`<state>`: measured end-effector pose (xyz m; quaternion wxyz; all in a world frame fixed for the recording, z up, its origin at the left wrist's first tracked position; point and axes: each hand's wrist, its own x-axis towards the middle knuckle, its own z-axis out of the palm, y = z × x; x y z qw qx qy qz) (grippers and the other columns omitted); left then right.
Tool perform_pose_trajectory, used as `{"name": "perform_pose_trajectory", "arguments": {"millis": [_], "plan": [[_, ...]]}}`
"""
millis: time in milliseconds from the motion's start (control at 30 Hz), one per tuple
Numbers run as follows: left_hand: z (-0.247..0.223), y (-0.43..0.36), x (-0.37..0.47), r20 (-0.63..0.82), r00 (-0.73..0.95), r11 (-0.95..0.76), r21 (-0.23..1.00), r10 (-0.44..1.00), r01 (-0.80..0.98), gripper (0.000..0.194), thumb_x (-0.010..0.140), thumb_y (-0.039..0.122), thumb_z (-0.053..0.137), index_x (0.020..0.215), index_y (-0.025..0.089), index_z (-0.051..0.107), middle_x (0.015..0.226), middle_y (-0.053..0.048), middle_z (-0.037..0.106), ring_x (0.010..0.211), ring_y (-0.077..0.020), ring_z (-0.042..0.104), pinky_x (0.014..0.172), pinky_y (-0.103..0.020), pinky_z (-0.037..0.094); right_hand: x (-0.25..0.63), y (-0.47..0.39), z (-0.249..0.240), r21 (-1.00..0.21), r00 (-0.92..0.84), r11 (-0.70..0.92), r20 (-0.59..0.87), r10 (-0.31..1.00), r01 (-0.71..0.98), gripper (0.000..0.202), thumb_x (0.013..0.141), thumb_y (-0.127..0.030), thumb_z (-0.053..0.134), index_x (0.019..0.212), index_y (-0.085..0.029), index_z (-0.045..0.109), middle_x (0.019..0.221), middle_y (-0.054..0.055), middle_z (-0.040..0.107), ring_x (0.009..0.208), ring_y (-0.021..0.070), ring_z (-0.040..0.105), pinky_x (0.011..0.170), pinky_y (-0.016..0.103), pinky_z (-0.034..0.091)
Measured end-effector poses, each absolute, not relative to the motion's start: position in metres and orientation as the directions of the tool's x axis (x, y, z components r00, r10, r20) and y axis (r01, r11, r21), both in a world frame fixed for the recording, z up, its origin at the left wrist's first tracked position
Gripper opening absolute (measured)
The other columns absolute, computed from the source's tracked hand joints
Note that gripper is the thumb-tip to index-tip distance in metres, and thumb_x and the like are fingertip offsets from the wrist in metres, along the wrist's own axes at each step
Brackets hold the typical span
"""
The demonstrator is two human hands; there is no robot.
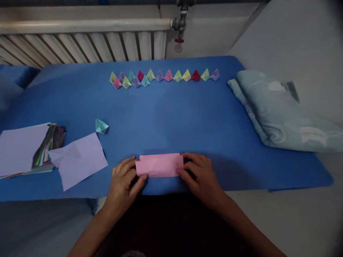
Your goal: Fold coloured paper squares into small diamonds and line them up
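A pink sheet of paper (160, 166), folded into a long narrow strip, lies near the front edge of the blue-covered table (184, 121). At its left end, my left hand (125, 178) grips it, with the thumb on the lower edge and the fingers curled at the corner. My right hand (199, 175) pinches the opposite end between thumb and fingers. Left of my hands rests a creased lilac sheet of paper (83, 160). Just beyond that sheet stands a single teal folded paper piece (102, 126).
Several small folded paper pieces (168, 75) in many colours line the far side. A stack of paper (23, 150) lies at the left. On the right sits a folded pale green blanket (289, 114). A radiator (88, 44) with a valve (182, 25) runs behind the table.
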<state>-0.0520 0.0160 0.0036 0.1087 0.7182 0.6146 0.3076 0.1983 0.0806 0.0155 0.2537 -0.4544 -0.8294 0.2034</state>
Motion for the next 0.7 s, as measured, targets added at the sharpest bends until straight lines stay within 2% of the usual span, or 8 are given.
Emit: {"name": "perform_pose_trajectory", "arguments": {"millis": [133,300,467,567,633,700], "plan": [[0.002,0.019,-0.05,0.309,-0.031,-0.151,0.548,0.95,0.822,0.02,0.084,0.037,0.061,0.071,0.021,0.061,0.107,-0.008,0.066,0.111,-0.0315,0.055,0.09,-0.048,0.04,0.194,0.082,0.013,-0.557,-0.381,0.425,0.2,0.903,0.714,0.022,0.087,-0.028,0.055,0.068,-0.02,0.061,0.115,0.009,0.064,0.104,0.0286,0.054,0.084,0.047,0.038],[0.0,0.019,-0.049,0.278,-0.05,-0.114,0.545,0.959,0.831,0.021,0.084,0.036,0.061,0.068,0.022,0.058,0.111,-0.007,0.065,0.115,-0.0319,0.051,0.094,-0.051,0.036,0.191,0.082,0.014,-0.554,-0.338,0.381,0.183,0.923,0.74,0.023,0.086,-0.025,0.055,0.063,-0.02,0.058,0.117,0.009,0.063,0.108,0.0299,0.052,0.087,0.049,0.038],[0.004,0.017,-0.05,0.286,-0.054,-0.089,0.462,0.957,0.883,0.024,0.084,0.039,0.06,0.07,0.02,0.056,0.109,-0.011,0.063,0.108,-0.0329,0.053,0.089,-0.052,0.039,0.189,0.082,0.017,-0.542,-0.339,0.373,0.166,0.926,0.753,0.023,0.084,-0.025,0.056,0.061,-0.02,0.057,0.117,0.008,0.063,0.108,0.0304,0.052,0.086,0.049,0.038],[0.014,0.022,-0.043,0.323,0.03,-0.148,0.346,0.946,0.926,0.011,0.087,0.028,0.057,0.088,0.018,0.062,0.11,-0.012,0.063,0.103,-0.0301,0.055,0.087,-0.049,0.043,0.189,0.082,0.017,-0.54,-0.337,0.367,0.158,0.928,0.758,0.023,0.083,-0.025,0.056,0.061,-0.02,0.058,0.118,0.008,0.063,0.108,0.0299,0.052,0.086,0.048,0.037],[0.021,0.027,-0.031,0.303,0.222,-0.312,0.295,0.927,0.903,0.024,0.089,0.015,0.05,0.11,0.018,0.06,0.118,-0.011,0.062,0.108,-0.0272,0.054,0.091,-0.046,0.044,0.189,0.082,0.016,-0.54,-0.329,0.359,0.156,0.931,0.761,0.023,0.083,-0.025,0.058,0.061,-0.02,0.058,0.118,0.007,0.064,0.109,0.0295,0.052,0.087,0.047,0.037],[0.026,0.031,-0.016,0.253,0.444,-0.507,0.31,0.859,0.804,0.036,0.091,0.015,0.047,0.127,0.019,0.052,0.127,-0.01,0.06,0.118,-0.0248,0.051,0.097,-0.044,0.044,0.189,0.082,0.014,-0.531,-0.328,0.37,0.175,0.928,0.762,0.022,0.082,-0.024,0.058,0.061,-0.02,0.059,0.117,0.007,0.064,0.108,0.0287,0.052,0.087,0.045,0.036]]}}
